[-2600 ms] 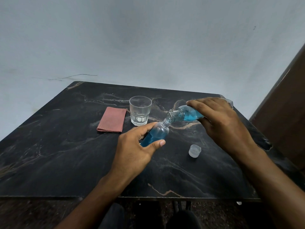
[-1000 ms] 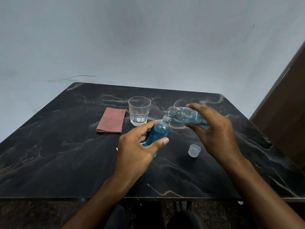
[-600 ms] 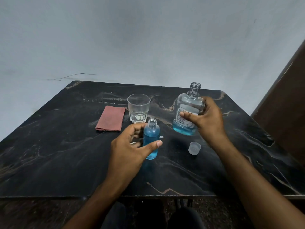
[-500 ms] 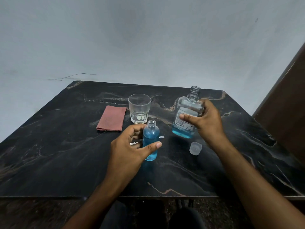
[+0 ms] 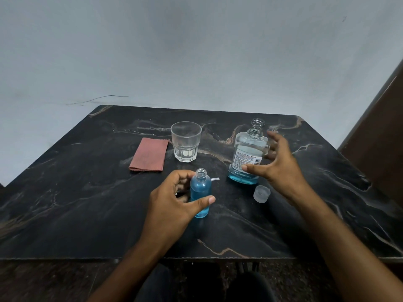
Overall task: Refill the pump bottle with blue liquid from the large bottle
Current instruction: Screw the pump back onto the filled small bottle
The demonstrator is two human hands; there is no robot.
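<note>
Pouring appears complete. The pump bottle (image 5: 200, 194) stands upright on the counter (image 5: 72, 199), uncapped and nearly full of blue liquid, with the left hand (image 5: 174, 203) wrapped around its body. The large bottle (image 5: 248, 153) stands upright just beyond, a shallow blue layer at its base; the right hand (image 5: 277, 162) hovers beside it, fingers spread, gripping nothing. Next move, by judgement: recap both, starting with the loose cap (image 5: 261, 193) near the large bottle.
</note>
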